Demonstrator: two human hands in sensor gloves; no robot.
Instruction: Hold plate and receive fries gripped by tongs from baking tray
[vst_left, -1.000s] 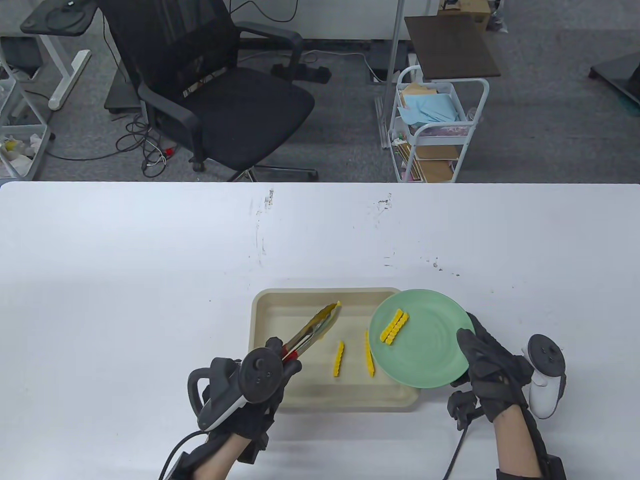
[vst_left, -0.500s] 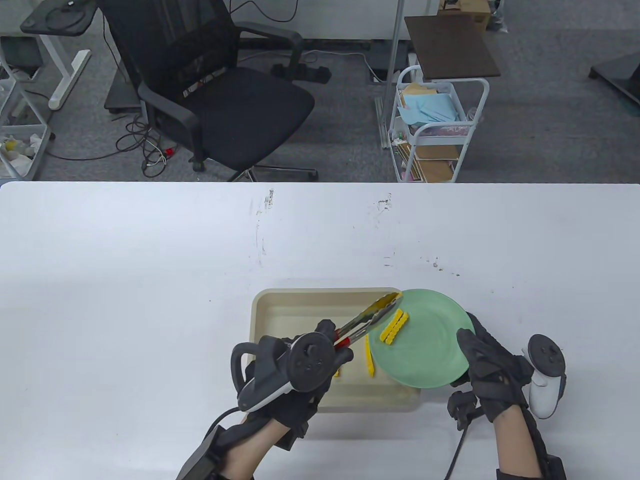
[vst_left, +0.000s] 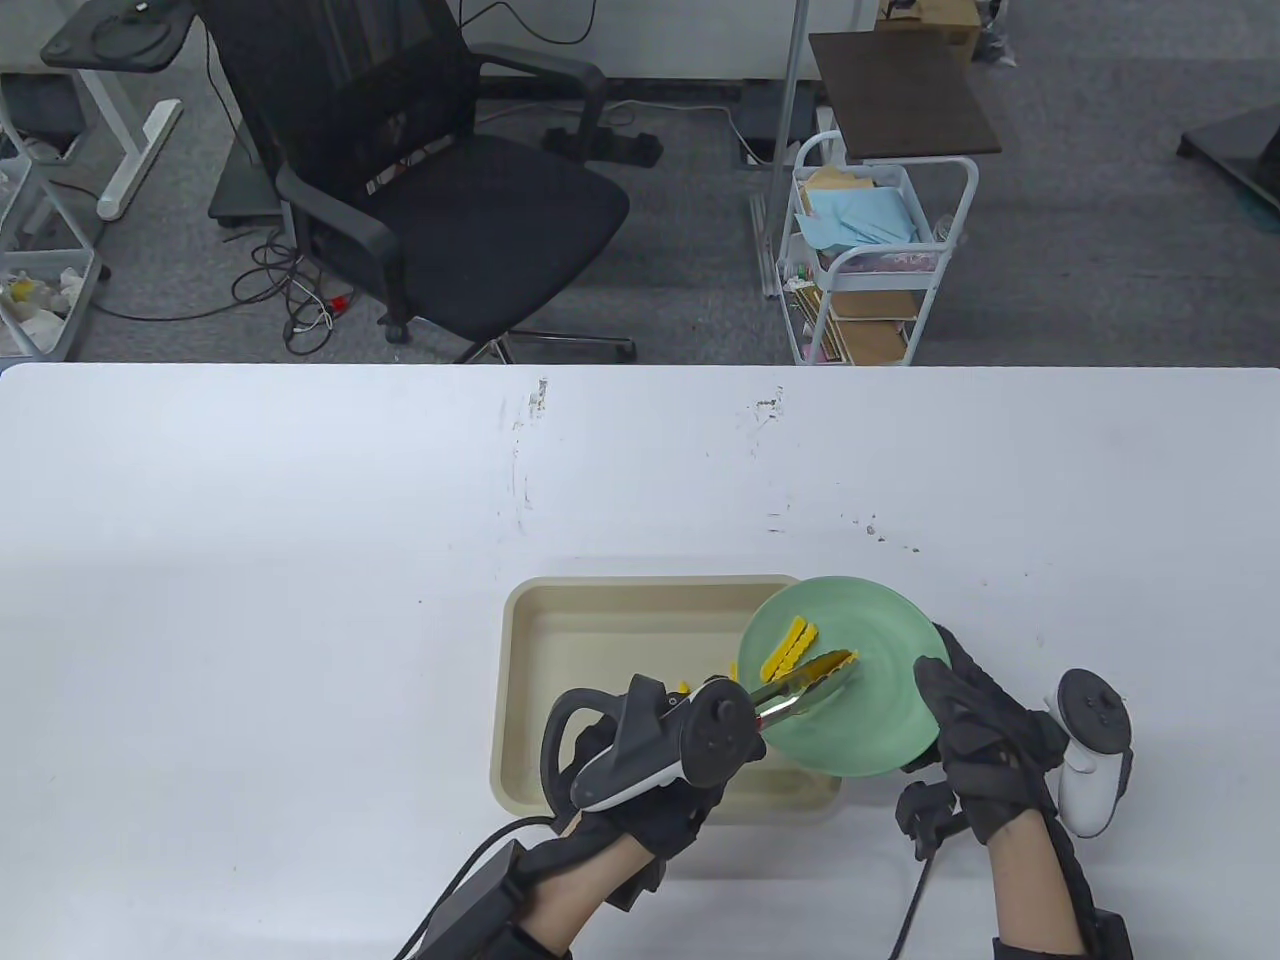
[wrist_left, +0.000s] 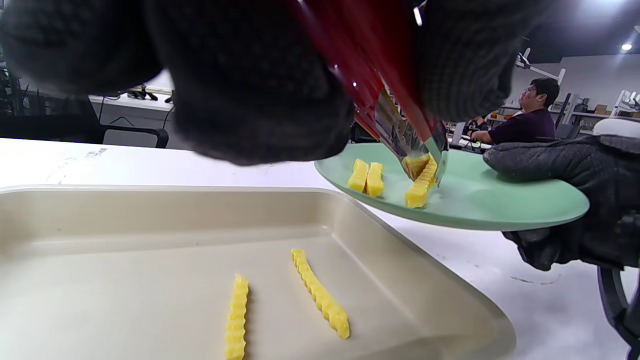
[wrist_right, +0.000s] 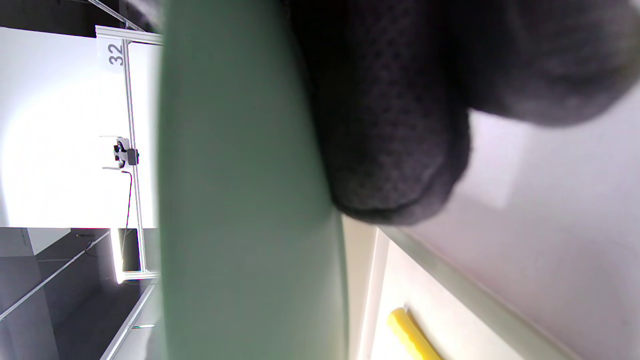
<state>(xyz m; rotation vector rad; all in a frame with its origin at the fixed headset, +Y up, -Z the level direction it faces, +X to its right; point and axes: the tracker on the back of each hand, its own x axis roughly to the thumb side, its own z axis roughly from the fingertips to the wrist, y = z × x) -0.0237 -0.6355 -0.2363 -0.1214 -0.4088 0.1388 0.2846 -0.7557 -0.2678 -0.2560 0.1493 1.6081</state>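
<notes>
My right hand (vst_left: 935, 700) grips the right edge of a green plate (vst_left: 880, 720), held above the right end of a beige baking tray (vst_left: 520, 640). Two yellow crinkle fries (vst_left: 790, 645) lie on the plate. My left hand (vst_left: 740, 720) grips metal tongs with red handles (vst_left: 805, 688). The tongs pinch a third fry (wrist_left: 422, 182) over the plate's middle, its lower end at the plate surface. Two fries (wrist_left: 322, 295) lie in the tray in the left wrist view. The right wrist view shows the plate's underside (wrist_right: 240, 200) and my gloved finger (wrist_right: 395, 125).
The white table (vst_left: 300, 560) runs wide around the tray. Beyond its far edge stand a black office chair (vst_left: 430, 190) and a white cart (vst_left: 870, 260). The tray's near rim (vst_left: 780, 800) lies between my two hands.
My left hand has carried the tongs and the fry from the tray's back to the right, over the plate. The plate and my right hand have stayed in place.
</notes>
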